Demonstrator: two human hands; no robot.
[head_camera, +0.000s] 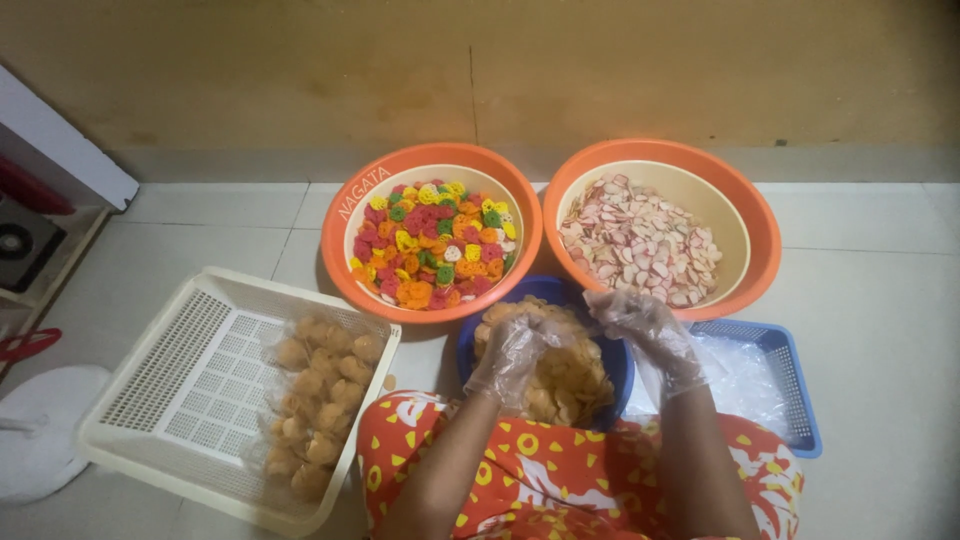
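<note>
Both my hands wear thin clear plastic gloves. My left hand (510, 355) reaches down into a blue bowl (470, 345) heaped with golden-brown crackers (565, 380), its fingers curled over them. My right hand (650, 335) hovers over the bowl's right rim and pinches a small clear plastic bag, which is hard to tell apart from the glove. The bowl sits on the floor right in front of my knees, which are covered in orange cloth with yellow and white shapes.
Behind the blue bowl stand two orange basins: the left one (345, 230) holds multicoloured crackers, the right one (755, 225) pink-and-white chips. A cream mesh tray (170, 370) at left holds several filled clear bags (315, 390). A blue basket (795, 385) at right holds clear plastic bags.
</note>
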